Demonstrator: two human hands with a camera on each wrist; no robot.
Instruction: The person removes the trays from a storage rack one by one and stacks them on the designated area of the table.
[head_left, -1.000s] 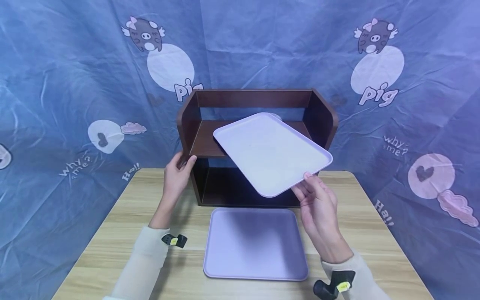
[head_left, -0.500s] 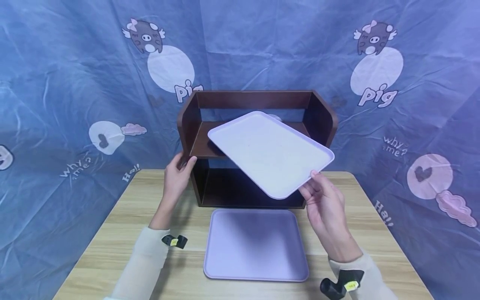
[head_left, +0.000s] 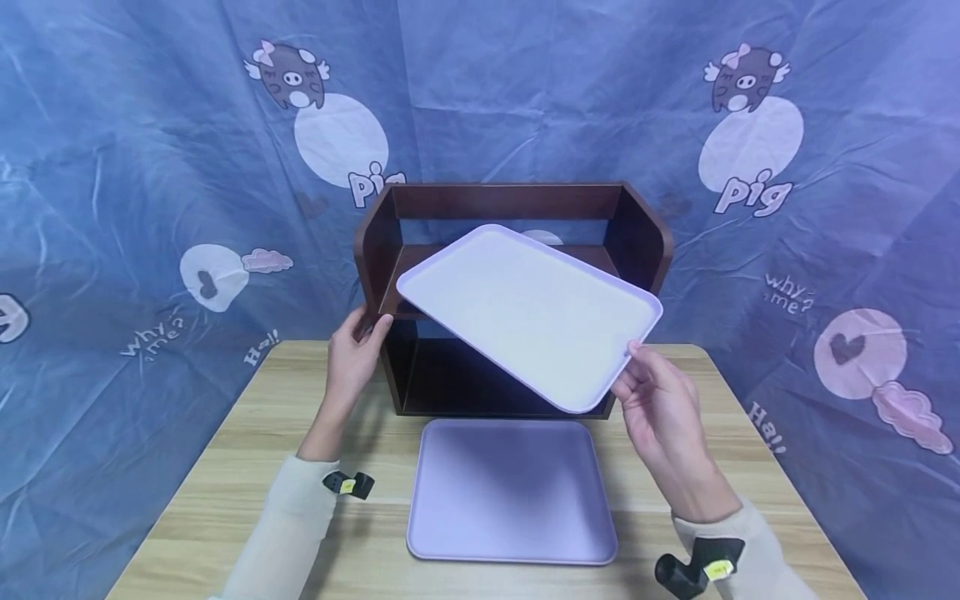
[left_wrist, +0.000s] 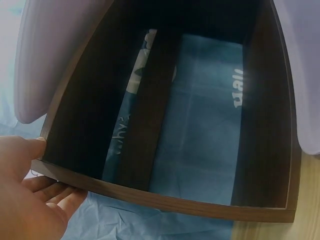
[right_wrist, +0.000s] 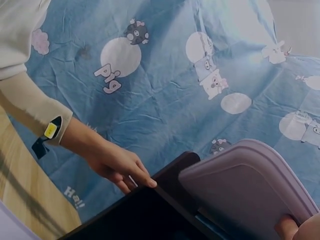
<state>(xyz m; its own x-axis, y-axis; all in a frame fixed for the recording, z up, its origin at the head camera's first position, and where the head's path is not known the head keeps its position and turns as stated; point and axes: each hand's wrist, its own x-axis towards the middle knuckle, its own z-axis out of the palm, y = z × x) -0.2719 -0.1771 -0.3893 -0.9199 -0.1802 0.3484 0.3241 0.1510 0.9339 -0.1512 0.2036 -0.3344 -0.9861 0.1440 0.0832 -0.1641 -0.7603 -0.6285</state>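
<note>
My right hand (head_left: 663, 408) pinches a pale lilac tray (head_left: 525, 312) by its near right edge, thumb on top and fingers beneath. That tray hangs tilted in the air before the upper shelf of a dark brown wooden rack (head_left: 510, 200), hiding part of it. At the rack's left side my left hand (head_left: 354, 354) grips the front corner where shelf and side panel meet; in the left wrist view its thumb lies on the inner side and its fingers outside. A second lilac tray (head_left: 512, 492) lies flat on the table in front of the rack.
The rack stands on a light wood-grain table (head_left: 262, 433). Its lower compartment (head_left: 465, 383) faces me, dark inside. Blue printed cloth (head_left: 525, 100) hangs behind and on both sides of the table.
My right hand has moved a little to the right and down, turning the held tray so its far end swings left and lowers. The left hand keeps its place on the rack.
</note>
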